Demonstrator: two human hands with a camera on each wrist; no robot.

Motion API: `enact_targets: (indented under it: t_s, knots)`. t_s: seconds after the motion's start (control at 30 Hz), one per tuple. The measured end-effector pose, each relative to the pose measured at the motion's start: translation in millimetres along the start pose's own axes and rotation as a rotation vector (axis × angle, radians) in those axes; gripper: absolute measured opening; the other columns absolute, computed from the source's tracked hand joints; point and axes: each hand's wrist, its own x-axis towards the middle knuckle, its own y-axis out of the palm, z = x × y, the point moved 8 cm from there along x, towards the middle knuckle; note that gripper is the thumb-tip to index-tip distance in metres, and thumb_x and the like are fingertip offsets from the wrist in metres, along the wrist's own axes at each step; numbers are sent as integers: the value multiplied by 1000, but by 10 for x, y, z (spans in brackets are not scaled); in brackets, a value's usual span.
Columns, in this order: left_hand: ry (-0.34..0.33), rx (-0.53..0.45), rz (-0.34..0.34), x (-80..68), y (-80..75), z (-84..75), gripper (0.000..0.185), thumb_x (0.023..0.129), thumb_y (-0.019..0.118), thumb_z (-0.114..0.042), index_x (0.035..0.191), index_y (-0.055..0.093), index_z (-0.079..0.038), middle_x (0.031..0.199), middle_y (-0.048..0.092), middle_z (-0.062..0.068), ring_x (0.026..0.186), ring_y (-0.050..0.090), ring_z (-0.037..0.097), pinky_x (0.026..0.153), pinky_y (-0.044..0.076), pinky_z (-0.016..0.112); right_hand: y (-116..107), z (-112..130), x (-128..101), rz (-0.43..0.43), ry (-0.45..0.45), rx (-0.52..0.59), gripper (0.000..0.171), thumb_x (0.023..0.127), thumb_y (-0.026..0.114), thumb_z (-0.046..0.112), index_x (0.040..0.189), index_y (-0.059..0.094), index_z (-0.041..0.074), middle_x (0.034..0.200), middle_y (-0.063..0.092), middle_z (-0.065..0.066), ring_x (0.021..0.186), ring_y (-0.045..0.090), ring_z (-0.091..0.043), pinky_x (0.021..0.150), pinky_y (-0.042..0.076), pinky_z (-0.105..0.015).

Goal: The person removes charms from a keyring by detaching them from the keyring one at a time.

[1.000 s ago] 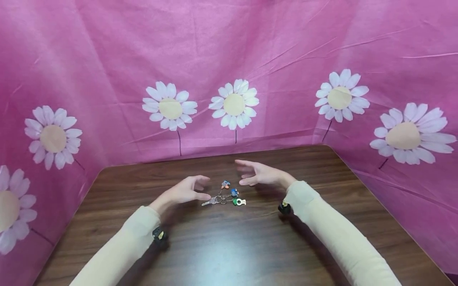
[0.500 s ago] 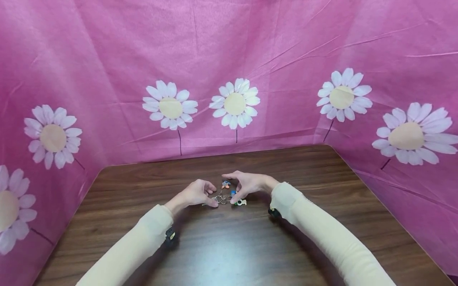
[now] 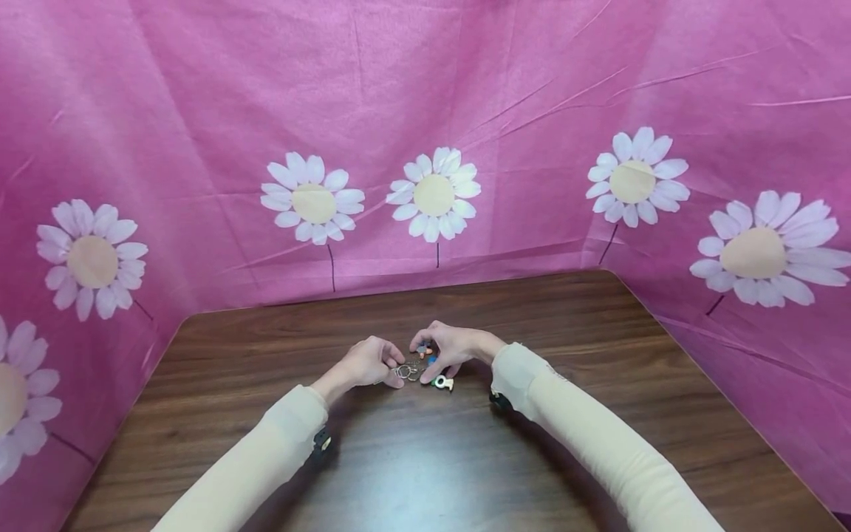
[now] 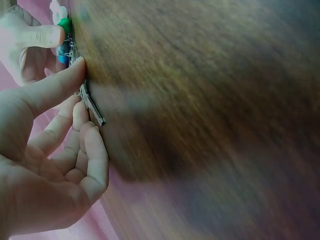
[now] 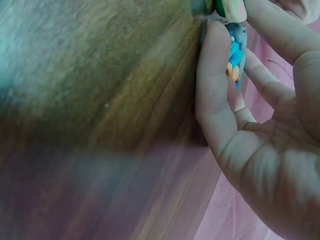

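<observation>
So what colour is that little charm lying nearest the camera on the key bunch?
The charm is green and white, clearest in the head view, lying on the table.

Glossy wood-grain table (image 3: 465,458), metal key (image 4: 92,107), thin matt pink cloth backdrop (image 3: 199,89).

Legible text, labels, brands, numbers, signs: none showing in any view. Pink cloth backdrop (image 3: 425,89) carrying printed daisy pattern only, no lettering. Wooden table (image 3: 425,458) bearing grain only, no marks. Key bunch (image 3: 415,369) and its coloured charms appearing too small and blurred for any stamp or number to be made out. Wrist views blurring heavily, nothing readable on key blade (image 4: 92,107) or blue charm (image 5: 236,50)
</observation>
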Motion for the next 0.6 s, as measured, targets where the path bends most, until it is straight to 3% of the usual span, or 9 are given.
enact_targets:
  t_s: [0.3, 0.6]
  knots:
    - [57, 10, 11, 30, 11, -59, 32, 69, 92, -12, 96, 76, -9, 82, 68, -4, 76, 59, 8, 81, 50, 32, -21, 13, -8, -27, -6, -1, 33, 78, 90, 12, 101, 66, 13, 124, 36, -11, 90, 62, -25, 58, 62, -37]
    - [65, -3, 40, 8, 38, -44, 26, 71, 90, -8, 91, 74, -9, 77, 65, -5, 72, 57, 8, 72, 49, 27, 14, 37, -19, -26, -18, -14, 27, 79, 88, 11, 98, 68, 12, 122, 36, -10, 96, 58, -26, 58, 62, -35]
